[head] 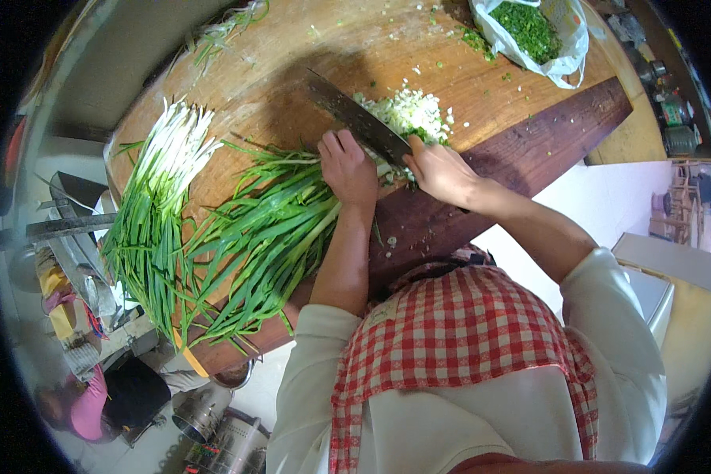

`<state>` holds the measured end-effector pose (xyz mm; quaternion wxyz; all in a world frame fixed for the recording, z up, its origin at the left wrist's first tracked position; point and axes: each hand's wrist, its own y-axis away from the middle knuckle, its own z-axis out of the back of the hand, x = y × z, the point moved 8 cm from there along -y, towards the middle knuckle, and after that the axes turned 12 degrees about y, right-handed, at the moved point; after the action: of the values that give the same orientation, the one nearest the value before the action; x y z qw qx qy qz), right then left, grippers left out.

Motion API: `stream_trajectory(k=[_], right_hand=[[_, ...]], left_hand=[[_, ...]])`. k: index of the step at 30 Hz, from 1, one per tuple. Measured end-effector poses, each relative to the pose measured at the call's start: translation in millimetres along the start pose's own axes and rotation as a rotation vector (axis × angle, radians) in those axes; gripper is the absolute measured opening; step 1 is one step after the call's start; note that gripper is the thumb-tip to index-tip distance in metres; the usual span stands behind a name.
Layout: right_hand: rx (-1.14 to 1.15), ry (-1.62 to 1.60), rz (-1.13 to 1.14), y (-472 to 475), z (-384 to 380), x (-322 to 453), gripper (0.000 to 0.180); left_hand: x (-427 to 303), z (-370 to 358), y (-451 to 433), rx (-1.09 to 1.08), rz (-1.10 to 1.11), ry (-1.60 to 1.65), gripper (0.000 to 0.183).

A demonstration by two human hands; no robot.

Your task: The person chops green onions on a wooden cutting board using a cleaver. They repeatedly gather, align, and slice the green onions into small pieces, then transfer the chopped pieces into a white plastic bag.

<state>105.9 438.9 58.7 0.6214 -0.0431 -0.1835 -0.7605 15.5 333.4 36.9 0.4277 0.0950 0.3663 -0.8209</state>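
Note:
My right hand (444, 173) grips the handle end of a wide-bladed kitchen knife (355, 112), whose dark blade points up and left over the wooden work surface (308, 35). Just left of the blade, my left hand (348, 166) presses down on a bunch of green onions (272, 207), with the leaves fanning out to the lower left. Beyond the blade lies a heap of chopped white and green onion (415, 112). A second, uncut bunch of green onions (160, 207) rests at the left, white ends up. The knife's cutting edge is hidden.
A plastic bag (569, 56) of chopped greens stands at the upper right. Onion trimmings (225, 32) lie at the upper left. A dark wooden board (545, 148) runs along the near edge. A person in a pink top (89, 403) is at the lower left, beside metal pots (201, 415).

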Motion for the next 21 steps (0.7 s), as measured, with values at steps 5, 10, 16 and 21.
stream_trajectory(k=[5,10,16,21], right_hand=[[0.087,0.097,0.024,13,-3,6,0.025],[-0.026,-0.02,0.003,-7,-2,-1,0.023],[0.038,0.002,0.007,13,-12,-2,0.023],[-0.032,-0.031,-0.025,-9,-2,-4,0.025]], left_hand=[[-1,3,1,-0.033,-0.037,0.023,0.021],[1,0,2,-0.005,-0.012,0.04,0.022],[-1,3,2,-0.011,-0.011,0.068,0.02],[-1,3,-4,0.0,-0.009,0.069,0.02]])
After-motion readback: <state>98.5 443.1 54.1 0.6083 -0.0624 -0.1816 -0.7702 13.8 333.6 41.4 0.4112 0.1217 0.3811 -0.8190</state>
